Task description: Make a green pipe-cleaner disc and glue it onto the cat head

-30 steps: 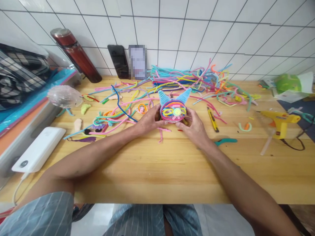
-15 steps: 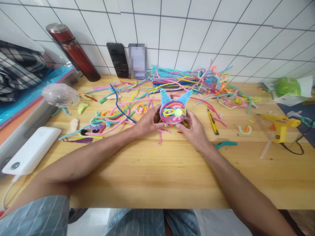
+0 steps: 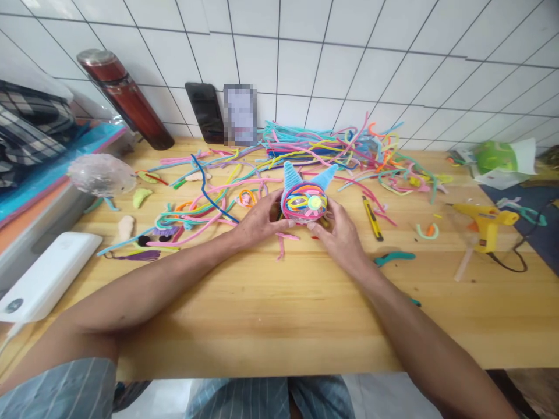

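A round pipe-cleaner figure (image 3: 304,201) with two blue cone ears, coloured loops and a yellow-green disc on its front stands on the wooden table (image 3: 279,314). My left hand (image 3: 257,220) grips its left side with the fingers curled round it. My right hand (image 3: 338,231) holds its right and lower side, fingertips pressed to it. A short pink pipe cleaner (image 3: 282,243) lies under my left hand.
Loose pipe cleaners (image 3: 332,148) spread across the back of the table. A yellow utility knife (image 3: 372,217), teal pliers (image 3: 393,258) and a yellow glue gun (image 3: 483,220) lie at the right. A white power bank (image 3: 46,276), a clear ball (image 3: 101,174), a red flask (image 3: 126,99) and two phones (image 3: 222,113) are at the left and back.
Both hands stay on the figure. The view has shifted slightly, and the figure and hands sit a little lower and to the left in frame.
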`<state>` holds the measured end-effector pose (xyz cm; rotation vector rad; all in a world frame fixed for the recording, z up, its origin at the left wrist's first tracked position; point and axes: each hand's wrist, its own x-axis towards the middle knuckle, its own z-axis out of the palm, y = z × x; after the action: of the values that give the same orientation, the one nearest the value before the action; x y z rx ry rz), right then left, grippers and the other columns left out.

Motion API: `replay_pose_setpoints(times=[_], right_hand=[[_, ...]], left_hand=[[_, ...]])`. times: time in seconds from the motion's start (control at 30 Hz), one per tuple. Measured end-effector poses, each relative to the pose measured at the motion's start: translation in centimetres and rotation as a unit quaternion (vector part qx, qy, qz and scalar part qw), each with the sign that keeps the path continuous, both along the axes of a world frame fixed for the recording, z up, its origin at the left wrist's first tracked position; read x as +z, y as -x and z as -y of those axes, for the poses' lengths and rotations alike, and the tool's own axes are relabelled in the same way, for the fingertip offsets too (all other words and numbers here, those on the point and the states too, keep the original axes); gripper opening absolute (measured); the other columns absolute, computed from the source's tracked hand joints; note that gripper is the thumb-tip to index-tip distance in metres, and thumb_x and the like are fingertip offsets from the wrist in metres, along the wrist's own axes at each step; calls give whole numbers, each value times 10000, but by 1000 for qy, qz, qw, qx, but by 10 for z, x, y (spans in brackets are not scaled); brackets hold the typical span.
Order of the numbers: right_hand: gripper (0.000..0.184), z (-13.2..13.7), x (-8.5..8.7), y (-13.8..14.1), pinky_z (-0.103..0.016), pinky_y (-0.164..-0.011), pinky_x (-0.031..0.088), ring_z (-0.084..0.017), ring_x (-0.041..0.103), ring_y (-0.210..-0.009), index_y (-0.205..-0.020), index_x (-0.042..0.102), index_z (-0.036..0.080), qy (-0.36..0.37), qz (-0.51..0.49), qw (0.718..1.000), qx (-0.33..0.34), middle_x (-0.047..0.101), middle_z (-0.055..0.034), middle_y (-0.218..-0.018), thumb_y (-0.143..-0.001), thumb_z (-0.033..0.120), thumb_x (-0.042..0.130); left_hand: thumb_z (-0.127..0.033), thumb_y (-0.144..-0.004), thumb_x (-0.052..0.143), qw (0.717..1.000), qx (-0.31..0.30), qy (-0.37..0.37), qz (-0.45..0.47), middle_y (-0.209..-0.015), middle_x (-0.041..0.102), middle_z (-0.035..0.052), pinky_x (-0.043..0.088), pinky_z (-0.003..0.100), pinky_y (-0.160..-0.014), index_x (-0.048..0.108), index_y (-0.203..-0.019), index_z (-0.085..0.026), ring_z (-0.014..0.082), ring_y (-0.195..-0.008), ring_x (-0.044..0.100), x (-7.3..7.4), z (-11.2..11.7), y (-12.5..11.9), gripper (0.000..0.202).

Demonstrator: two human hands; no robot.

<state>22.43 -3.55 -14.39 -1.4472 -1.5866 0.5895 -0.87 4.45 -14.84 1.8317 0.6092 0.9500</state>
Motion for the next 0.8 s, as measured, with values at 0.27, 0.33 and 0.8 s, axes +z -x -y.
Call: replay_pose_setpoints(times=[0.27, 0.33, 0.8], right_hand=[[717, -2, 2, 0, -596, -1206, 537, -359, 654, -1410, -1538, 567, 212, 13, -10, 1000, -1, 665, -183, -1520, -893, 435, 787], [741, -2, 1, 1, -590, -1217, 531, -354, 643, -1433, -1559, 543, 213, 16, -29, 999, 2, 638, -189, -1559, -892, 420, 788], [728, -1, -3, 1, -563, -1194, 556, -332, 673, -1394, -1552, 547, 242, 19, -49, 999, 3, 639, -170, -1562, -893, 421, 801]], left_hand=[[-477, -916, 867, 1000, 4, -16, -26, -1528, 684, 177, 496, 590, -1261, 585, -1531, -194, 378, -1438, 649, 1, 0, 1, 733], [-481, -926, 856, 999, 10, -25, -27, -1546, 666, 191, 483, 593, -1268, 557, -1549, -181, 377, -1450, 638, 0, 0, 2, 754], [-546, -922, 846, 998, 22, -58, -26, -1508, 683, 199, 536, 528, -1215, 617, -1485, -165, 379, -1396, 665, 8, 3, 1, 718]])
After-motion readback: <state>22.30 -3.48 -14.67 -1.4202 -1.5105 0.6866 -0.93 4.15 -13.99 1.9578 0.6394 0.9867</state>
